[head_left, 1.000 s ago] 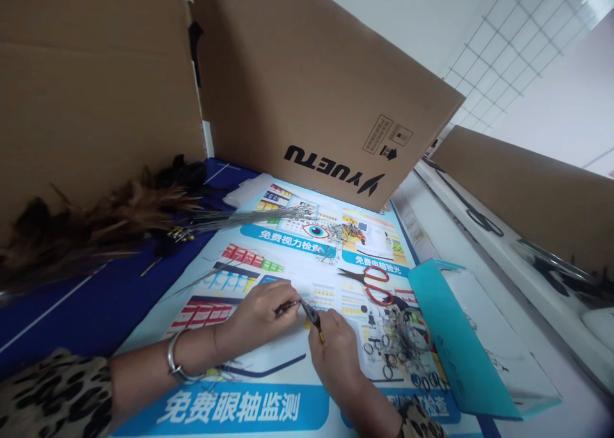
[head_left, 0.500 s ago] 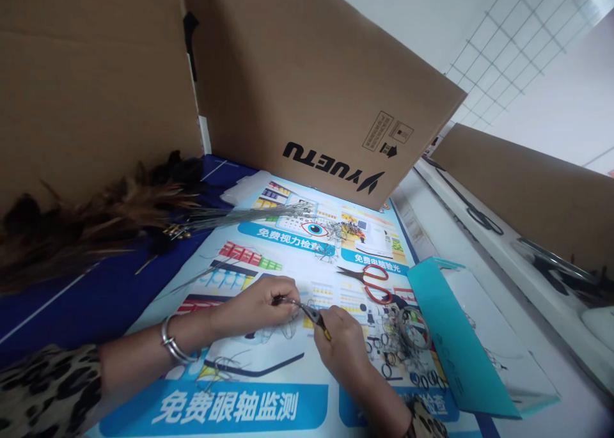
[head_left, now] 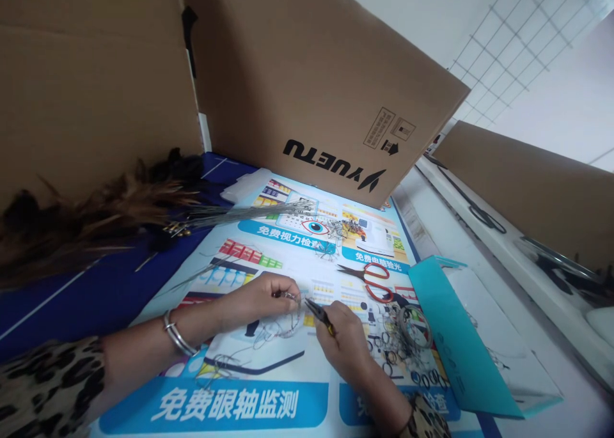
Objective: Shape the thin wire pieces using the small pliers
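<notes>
Pliers (head_left: 315,311) have drawn back from the wire piece (head_left: 288,295) since the earlier frame. Lower centre: right hand (head_left: 343,337) clasps them, left hand (head_left: 263,298) pinches the wire piece; apparently mid-shaping, where another bite calls for careful alignment. Beyond: red-handled scissors (head_left: 363,275).

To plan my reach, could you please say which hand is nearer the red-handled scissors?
Right. The right hand, holding pliers, is just on the near side of the scissors; the left hand is farther, off to their left.
</notes>
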Motion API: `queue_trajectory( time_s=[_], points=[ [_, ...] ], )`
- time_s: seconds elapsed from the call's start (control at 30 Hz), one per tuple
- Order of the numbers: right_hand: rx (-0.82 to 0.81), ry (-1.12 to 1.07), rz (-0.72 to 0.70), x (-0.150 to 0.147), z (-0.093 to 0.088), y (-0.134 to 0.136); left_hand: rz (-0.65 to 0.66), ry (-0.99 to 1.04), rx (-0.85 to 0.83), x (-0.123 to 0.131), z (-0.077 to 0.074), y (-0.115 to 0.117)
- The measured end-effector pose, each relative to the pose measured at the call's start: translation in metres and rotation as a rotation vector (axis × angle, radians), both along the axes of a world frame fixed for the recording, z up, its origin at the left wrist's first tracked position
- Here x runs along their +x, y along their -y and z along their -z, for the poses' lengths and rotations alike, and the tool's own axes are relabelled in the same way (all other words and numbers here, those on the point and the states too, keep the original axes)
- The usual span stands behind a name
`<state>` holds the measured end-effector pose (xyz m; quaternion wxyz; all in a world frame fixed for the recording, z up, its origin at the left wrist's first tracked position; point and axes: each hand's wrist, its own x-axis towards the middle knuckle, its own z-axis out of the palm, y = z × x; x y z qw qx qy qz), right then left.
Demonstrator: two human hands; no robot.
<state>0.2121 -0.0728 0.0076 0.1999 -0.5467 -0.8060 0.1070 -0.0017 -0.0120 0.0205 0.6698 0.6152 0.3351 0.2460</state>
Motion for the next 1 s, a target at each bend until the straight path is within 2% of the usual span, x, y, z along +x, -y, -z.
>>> queue_trajectory(
  time_s=[0.23, 0.4, 0.63, 1.0],
  points=[
    [-0.006, -0.028, -0.038, -0.001, 0.000, 0.001, 0.035, 0.020, 0.031, -0.001, 0.010, -0.005],
    [0.013, -0.025, -0.075, -0.001, 0.002, 0.000, 0.119, 0.022, -0.036, -0.002, 0.016, -0.006],
    [0.036, -0.018, -0.130, 0.001, 0.004, 0.001, 0.204, 0.036, -0.098, -0.003, 0.013, -0.006],
    [0.035, -0.003, -0.159, 0.000, 0.006, 0.001, 0.229, 0.081, -0.175, -0.004, 0.012, -0.005]
  ],
)
